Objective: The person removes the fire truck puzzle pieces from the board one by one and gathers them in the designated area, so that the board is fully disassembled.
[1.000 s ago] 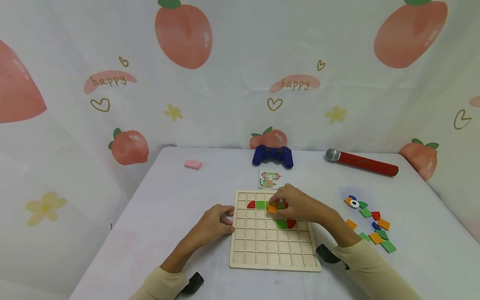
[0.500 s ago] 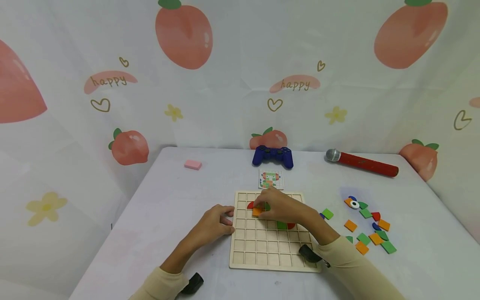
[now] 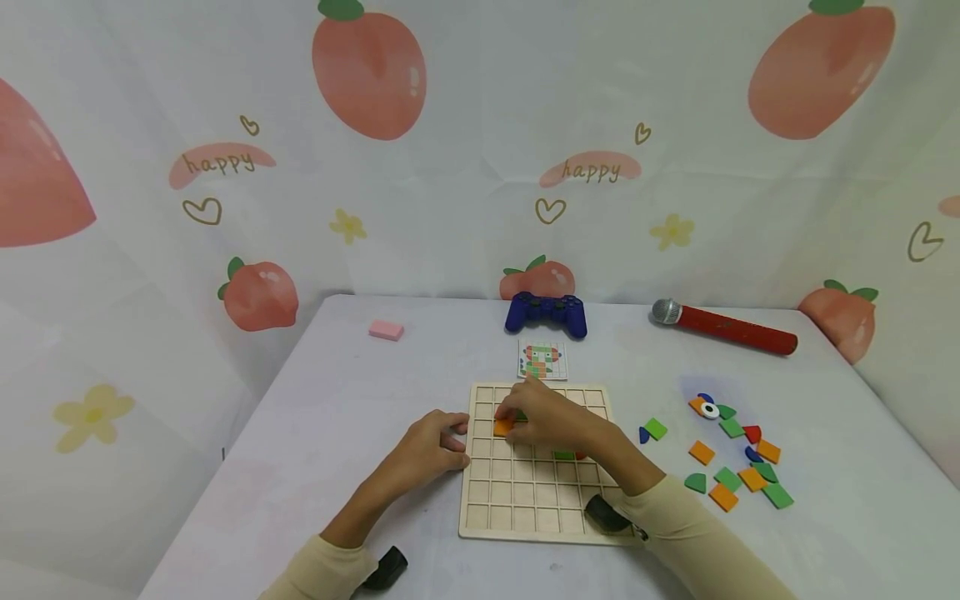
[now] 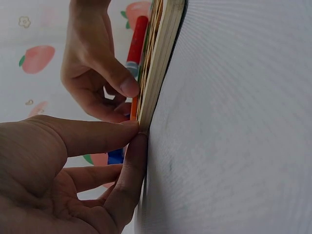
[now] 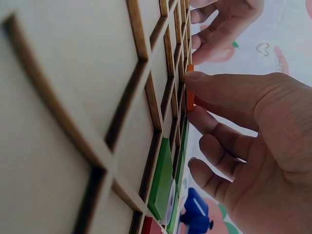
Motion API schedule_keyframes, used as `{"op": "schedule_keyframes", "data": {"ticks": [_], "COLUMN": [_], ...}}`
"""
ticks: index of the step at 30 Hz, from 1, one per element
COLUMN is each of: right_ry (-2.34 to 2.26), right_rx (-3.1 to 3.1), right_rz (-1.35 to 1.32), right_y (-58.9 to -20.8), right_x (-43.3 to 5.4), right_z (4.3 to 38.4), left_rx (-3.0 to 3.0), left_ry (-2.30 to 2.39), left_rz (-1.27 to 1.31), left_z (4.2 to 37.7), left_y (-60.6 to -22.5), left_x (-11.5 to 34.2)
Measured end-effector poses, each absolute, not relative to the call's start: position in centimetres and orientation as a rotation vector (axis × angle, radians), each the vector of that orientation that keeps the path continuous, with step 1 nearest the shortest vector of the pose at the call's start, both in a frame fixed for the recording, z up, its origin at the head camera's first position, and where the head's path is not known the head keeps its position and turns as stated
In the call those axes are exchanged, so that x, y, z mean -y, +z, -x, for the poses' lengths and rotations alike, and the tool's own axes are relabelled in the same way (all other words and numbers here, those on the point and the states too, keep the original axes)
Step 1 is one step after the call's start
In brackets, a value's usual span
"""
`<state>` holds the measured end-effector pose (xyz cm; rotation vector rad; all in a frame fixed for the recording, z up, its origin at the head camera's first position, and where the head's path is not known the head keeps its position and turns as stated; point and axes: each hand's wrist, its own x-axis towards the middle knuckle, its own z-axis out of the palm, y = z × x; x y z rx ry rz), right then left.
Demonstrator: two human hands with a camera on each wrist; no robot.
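My right hand (image 3: 551, 414) pinches an orange square tile (image 3: 503, 427) between thumb and fingers, over the upper left cells of a wooden grid board (image 3: 525, 493). In the right wrist view the orange tile (image 5: 190, 87) stands out above the grid lines. My left hand (image 3: 426, 450) holds the board's left edge; the left wrist view shows its thumb and a finger (image 4: 130, 185) against the rim. A green tile (image 3: 564, 455) lies in the board, partly covered by my right hand. Under that hand, other inlaid pieces are mostly hidden; the right wrist view shows another green tile (image 5: 161, 180).
Loose coloured tiles (image 3: 752, 478) lie scattered right of the board. Behind it are a picture card (image 3: 543, 360) and a blue game controller (image 3: 546, 313). A red microphone (image 3: 735, 327) lies at the back right, a pink block (image 3: 386, 330) at the back left.
My right hand has carried the orange tile leftward across the board, from the middle columns to near the left edge. The left hand has stayed at the board's edge.
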<state>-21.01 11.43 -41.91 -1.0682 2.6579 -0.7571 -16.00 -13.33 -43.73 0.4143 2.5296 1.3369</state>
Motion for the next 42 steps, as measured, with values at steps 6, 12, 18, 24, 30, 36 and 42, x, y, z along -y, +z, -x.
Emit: {"op": "schedule_keyframes", "data": {"ticks": [6, 12, 18, 24, 30, 36, 42], "right_ry": [-0.748, -0.737, -0.723, -0.742, -0.786, -0.807, -0.829], "right_rx": [-2.675, -2.674, -2.678, -2.667, -2.652, -2.661, -2.683], "right_rz": [1.061, 1.062, 1.083, 1.095, 1.079, 1.039, 0.951], "right_y": [-41.6, -41.4, -41.8, -41.7, -41.3, -41.2, -41.2], "right_x": [-11.5, -11.5, -11.3, -11.5, -12.2, -13.2, -14.8], "right_z": [20.8, 20.8, 21.0, 20.9, 20.4, 20.1, 19.7], "left_rx": [-2.527, -2.533, -2.536, -2.538, -2.542, -2.544, -2.547], "left_ry": [1.356, 1.359, 1.346, 1.340, 1.339, 1.336, 1.333], "left_rz": [-0.406, -0.405, -0.413, -0.415, -0.400, -0.403, -0.399], "left_z": [15.9, 15.8, 15.9, 16.0, 15.9, 16.0, 15.9], "left_y": [-43.5, -43.5, -43.7, -43.7, -43.6, -43.6, -43.7], "left_x": [13.4, 13.4, 13.3, 13.3, 13.3, 13.3, 13.2]}}
